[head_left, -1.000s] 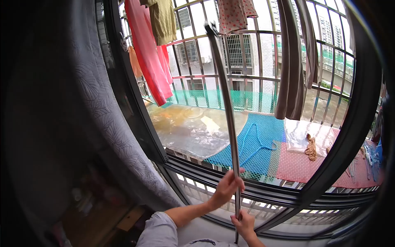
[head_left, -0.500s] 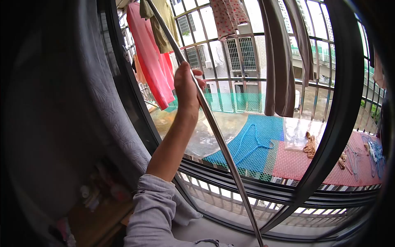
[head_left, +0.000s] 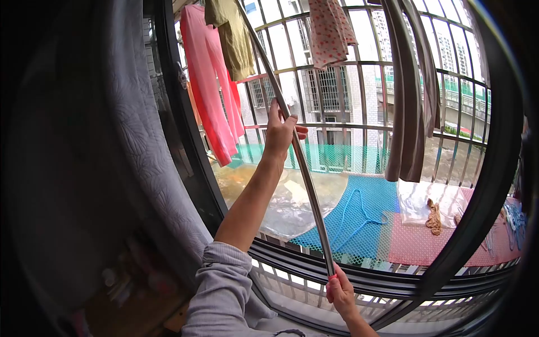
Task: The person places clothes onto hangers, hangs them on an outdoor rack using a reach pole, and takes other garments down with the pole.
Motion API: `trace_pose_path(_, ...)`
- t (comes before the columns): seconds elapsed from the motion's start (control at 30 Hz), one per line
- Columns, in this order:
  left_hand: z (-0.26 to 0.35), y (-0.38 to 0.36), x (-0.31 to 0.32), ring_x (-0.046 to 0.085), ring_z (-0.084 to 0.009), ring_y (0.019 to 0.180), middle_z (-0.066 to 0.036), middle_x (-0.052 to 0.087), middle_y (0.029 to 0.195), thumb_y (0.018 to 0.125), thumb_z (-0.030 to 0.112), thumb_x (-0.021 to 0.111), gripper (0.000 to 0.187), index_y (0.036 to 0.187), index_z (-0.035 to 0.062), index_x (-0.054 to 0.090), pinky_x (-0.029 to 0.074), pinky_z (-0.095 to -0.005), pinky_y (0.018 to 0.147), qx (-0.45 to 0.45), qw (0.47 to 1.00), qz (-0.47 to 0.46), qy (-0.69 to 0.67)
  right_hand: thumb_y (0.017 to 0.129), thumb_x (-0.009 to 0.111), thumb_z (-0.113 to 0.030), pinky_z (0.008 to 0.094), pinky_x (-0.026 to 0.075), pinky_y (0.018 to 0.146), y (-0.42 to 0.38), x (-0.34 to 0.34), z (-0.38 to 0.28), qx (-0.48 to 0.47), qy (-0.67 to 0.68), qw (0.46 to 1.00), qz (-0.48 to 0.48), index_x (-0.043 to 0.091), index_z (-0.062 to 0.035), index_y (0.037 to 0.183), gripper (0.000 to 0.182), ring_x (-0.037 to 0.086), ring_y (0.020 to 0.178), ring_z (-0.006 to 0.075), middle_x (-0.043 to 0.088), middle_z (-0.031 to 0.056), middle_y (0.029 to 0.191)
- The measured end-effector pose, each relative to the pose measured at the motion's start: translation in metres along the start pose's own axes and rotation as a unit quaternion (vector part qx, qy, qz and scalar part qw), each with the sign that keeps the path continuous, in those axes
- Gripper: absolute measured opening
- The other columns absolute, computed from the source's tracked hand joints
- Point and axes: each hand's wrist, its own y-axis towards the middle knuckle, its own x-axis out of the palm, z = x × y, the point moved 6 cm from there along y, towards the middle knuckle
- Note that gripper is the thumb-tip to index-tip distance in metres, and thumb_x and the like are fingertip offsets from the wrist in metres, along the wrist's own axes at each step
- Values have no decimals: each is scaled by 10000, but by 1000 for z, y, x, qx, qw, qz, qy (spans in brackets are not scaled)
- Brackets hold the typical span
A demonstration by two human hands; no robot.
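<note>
A long, shiny metal pole [head_left: 314, 203] slants from the top of the view down toward the lower middle. My left hand [head_left: 281, 132] is at its middle, thumb and fingers around the shaft. Its red lower end is gripped by my right hand [head_left: 341, 291], near the window sill. Beyond the pole's upper part hang pink trousers [head_left: 209, 78] and an olive top [head_left: 233, 42] on the left. A dotted garment [head_left: 330, 36] and grey-brown trousers [head_left: 407, 112] hang to the right. The pole's upper tip is out of view.
A dark window frame [head_left: 471, 224] borders the opening, with a grey curtain [head_left: 149, 146] at the left. Outside, metal bars enclose a ledge with a blue mesh mat [head_left: 370, 194], a blue hanger [head_left: 356, 194], a red mat [head_left: 412, 238] and a brown tangled bundle [head_left: 433, 218].
My right hand has come into view on the pole's red end. The pole has been raised, and my left hand now sits lower and farther right in the view, its fingers looser.
</note>
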Motion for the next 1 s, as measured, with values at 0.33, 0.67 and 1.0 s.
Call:
trace_pose_path(0.33,-16,24,-31,634,-253,644,-141,430,1084,871,21,412,442,1280,53,246,545,-311,488,-15,998,-33,-42,922,500,-209,166,320,395,29,22,17,-37,-53,996,62,364,-47,1331,461,372,476,22,442,-38,666)
trace_pose_path(0.67,-17,15,-30,647,-264,714,-159,341,1297,896,35,386,486,1347,83,213,568,-327,546,-28,994,-51,-95,892,541,-142,188,385,515,25,16,19,-86,-162,974,130,454,-25,1264,399,458,571,51,530,-1,721)
trace_pose_path(1.0,-21,10,-28,646,-276,743,-183,408,1239,902,42,381,500,1363,75,192,570,-331,560,-39,993,-53,-101,871,566,-120,206,424,583,19,12,14,-83,-202,962,167,485,-18,1239,389,510,632,77,590,36,746)
